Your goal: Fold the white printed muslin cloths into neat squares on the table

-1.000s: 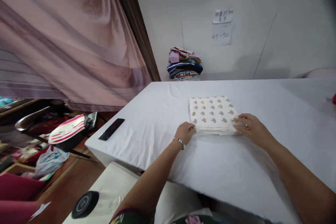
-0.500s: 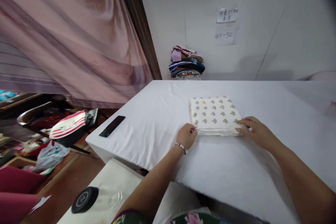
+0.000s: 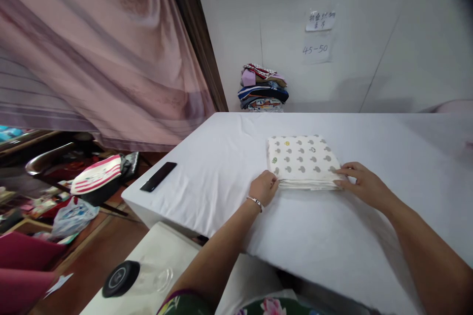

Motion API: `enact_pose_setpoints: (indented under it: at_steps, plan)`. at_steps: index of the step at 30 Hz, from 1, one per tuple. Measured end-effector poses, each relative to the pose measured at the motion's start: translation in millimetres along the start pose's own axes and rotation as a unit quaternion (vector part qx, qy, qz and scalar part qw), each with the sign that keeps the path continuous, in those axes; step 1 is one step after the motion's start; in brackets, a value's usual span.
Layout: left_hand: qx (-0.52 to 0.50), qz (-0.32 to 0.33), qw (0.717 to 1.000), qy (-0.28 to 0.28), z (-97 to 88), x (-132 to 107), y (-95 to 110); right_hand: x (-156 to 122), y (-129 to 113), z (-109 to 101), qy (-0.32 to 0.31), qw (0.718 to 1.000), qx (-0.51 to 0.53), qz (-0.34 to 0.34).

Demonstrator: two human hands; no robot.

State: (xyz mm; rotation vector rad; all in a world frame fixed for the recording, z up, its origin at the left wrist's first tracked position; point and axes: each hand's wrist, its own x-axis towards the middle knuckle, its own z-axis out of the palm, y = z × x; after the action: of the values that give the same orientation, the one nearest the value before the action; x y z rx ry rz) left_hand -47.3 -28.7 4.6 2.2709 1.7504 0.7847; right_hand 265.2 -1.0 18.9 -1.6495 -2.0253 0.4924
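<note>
A folded white cloth [image 3: 301, 160] with grey printed shapes and a few yellow and green ones lies flat on the white-covered table [image 3: 388, 236]. Its stacked layers show along the near edge. At its near left corner, my left hand [image 3: 263, 189] is closed, the fingertips pinching the edge; a silver bracelet is on that wrist. My right hand [image 3: 364, 184] holds the near right corner between thumb and fingers, the thumb low at the edge and the fingers above it.
A phone [image 3: 158, 176] lies at the table's left edge. Folded fabrics [image 3: 263, 87] are stacked behind the far edge, against the wall. Lower left, a white surface [image 3: 162, 241] bears a black-lidded clear container [image 3: 121, 279]. A pink curtain [image 3: 148, 59] hangs at the left.
Both hands stay at the cloth's near corners. The left fingers have shifted very slightly; the cloth lies as before.
</note>
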Motion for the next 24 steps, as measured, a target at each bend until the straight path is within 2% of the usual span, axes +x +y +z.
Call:
enact_pose_setpoints:
  at_steps: [3, 6, 9, 12, 16, 20, 24]
  plan:
    - [0.08, 0.01, 0.996, 0.039, 2.9, -1, 3, -1, 0, 0, -0.002, 1.0, -0.001, 0.0]
    - [0.112, 0.006, 0.992, 0.05, 5.7, -3, 4, -1, 1, 1, 0.01, 0.999, -0.026, -0.019]
    - [0.098, 0.016, 0.994, 0.041, 4.1, -3, 5, -1, 1, 5, 0.043, 0.993, -0.073, -0.079]
    - [0.061, 0.054, 0.996, 0.04, -0.8, 0, 7, 1, -2, 10, 0.065, 0.982, -0.082, -0.156]
    - [0.046, 0.098, 0.994, 0.0, -4.4, 8, 10, 3, -7, 14, 0.04, 0.972, -0.079, -0.218]
    - [0.067, 0.09, 0.992, -0.048, -4.6, 17, 13, 4, -8, 14, 0.031, 0.972, -0.093, -0.216]
    - [0.042, 0.065, 0.996, -0.046, -5.5, 21, 15, 4, -8, 16, 0.027, 0.97, -0.1, -0.219]
